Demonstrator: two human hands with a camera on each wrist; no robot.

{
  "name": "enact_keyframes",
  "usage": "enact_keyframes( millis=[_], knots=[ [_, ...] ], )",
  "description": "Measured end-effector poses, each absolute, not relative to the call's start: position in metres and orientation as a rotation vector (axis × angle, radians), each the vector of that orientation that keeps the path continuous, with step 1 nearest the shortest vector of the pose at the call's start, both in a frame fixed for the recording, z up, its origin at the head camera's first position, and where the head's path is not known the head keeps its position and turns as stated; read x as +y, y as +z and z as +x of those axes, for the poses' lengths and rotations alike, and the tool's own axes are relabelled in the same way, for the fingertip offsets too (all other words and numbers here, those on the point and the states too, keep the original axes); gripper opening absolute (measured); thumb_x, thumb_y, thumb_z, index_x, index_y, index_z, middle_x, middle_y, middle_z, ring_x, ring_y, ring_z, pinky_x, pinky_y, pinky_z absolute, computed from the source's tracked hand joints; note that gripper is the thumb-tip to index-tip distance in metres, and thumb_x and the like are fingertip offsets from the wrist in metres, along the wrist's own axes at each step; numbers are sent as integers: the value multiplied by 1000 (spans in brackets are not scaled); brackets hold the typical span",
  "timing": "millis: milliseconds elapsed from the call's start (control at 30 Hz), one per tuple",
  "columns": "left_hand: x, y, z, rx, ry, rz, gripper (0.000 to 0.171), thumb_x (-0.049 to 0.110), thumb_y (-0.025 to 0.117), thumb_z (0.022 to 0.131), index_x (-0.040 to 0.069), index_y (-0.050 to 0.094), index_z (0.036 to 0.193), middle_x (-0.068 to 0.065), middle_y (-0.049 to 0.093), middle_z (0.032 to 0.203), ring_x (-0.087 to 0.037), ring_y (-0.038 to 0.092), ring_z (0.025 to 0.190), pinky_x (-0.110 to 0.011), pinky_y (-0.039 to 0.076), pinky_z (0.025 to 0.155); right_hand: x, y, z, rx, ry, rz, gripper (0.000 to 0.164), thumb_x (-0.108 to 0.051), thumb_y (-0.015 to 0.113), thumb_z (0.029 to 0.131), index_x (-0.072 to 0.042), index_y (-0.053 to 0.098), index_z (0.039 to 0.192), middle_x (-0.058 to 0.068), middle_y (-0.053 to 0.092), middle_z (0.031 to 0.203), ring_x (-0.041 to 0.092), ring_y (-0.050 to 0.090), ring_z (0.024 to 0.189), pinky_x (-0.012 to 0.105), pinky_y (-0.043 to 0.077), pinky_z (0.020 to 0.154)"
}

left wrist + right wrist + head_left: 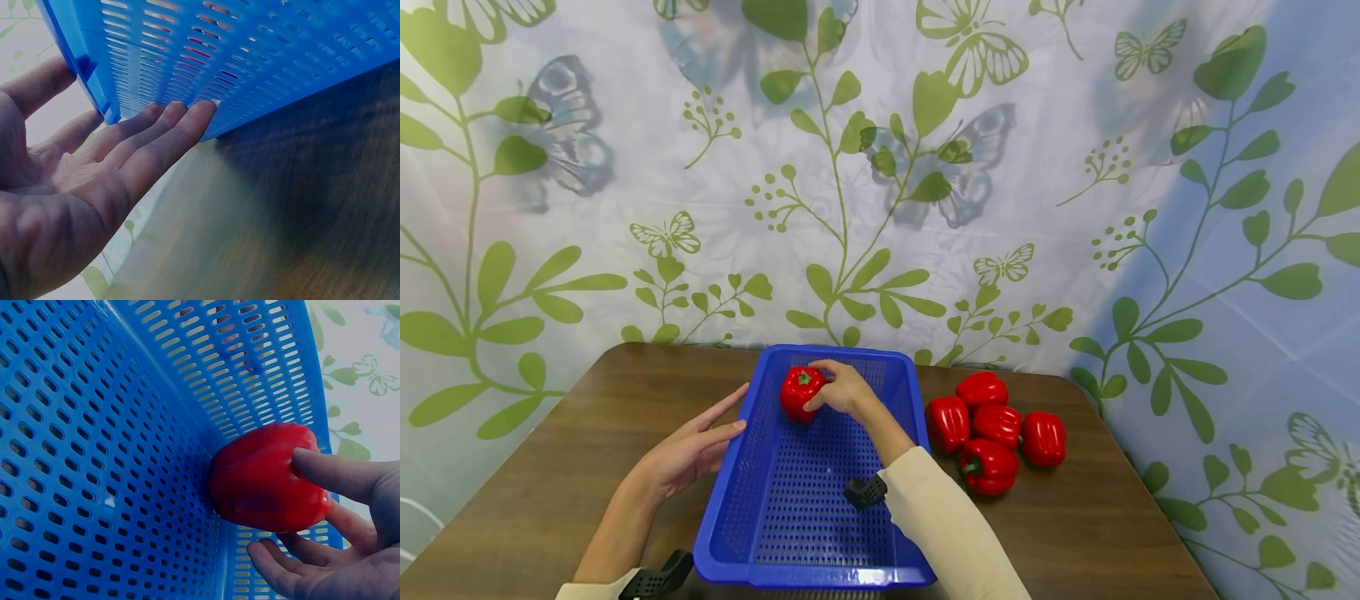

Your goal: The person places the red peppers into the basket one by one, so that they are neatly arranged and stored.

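A blue perforated plastic basket (pixel 842 575) lies lengthwise before me on the table. In its far left corner my right hand (pixel 847 390) holds a red bell pepper (pixel 796 400), green stem end up. The right wrist view shows the thumb on one side of the glossy bell pepper (pixel 265 478) and the fingers round the other, its lower end at the basket floor. My left hand (pixel 688 454) is at the basket's left side, fingers extended. In the left wrist view its fingertips (pixel 201 111) are right at the slotted outer wall.
Several red bell peppers (pixel 996 425) lie grouped on the brown wooden table (pixel 1097 533), just right of the basket. A curtain (pixel 880 208) printed with leaves and butterflies hangs behind the table's far edge. Black wrist cameras (pixel 865 492) sit on both forearms.
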State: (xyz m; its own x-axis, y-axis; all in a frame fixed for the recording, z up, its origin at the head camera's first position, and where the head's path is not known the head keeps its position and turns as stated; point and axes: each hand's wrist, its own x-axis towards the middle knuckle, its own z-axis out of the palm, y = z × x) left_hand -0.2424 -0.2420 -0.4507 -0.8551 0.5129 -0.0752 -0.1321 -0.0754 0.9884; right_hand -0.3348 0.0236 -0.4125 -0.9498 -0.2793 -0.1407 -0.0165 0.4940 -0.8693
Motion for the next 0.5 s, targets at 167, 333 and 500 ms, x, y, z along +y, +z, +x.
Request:
enact_keyframes(
  millis=[167, 333, 500],
  knots=[
    [-242, -452, -241, 1764, 1981, 390, 69, 22, 46, 109, 29, 7, 165, -22, 45, 156, -33, 59, 131, -48, 55, 99, 23, -413, -333, 2474, -1433, -236, 76, 1, 83, 71, -17, 61, 141, 18, 56, 146, 38, 56, 132, 53, 48, 107],
    [-242, -452, -241, 1750, 1996, 390, 70, 21, 47, 109, 29, 7, 165, -21, 47, 154, -34, 60, 130, -48, 55, 98, 24, -412, -333, 2483, -1435, -238, 76, 0, 83, 71, -17, 61, 141, 19, 56, 145, 38, 56, 131, 53, 47, 107],
    [-243, -452, -242, 1755, 1994, 411, 69, 21, 46, 109, 28, 6, 165, -20, 48, 153, -35, 60, 131, -47, 55, 99, 23, -412, -334, 2487, -1433, -255, 77, 0, 84, 70, -17, 60, 141, 19, 57, 144, 37, 56, 131, 53, 47, 107]
  ],
)
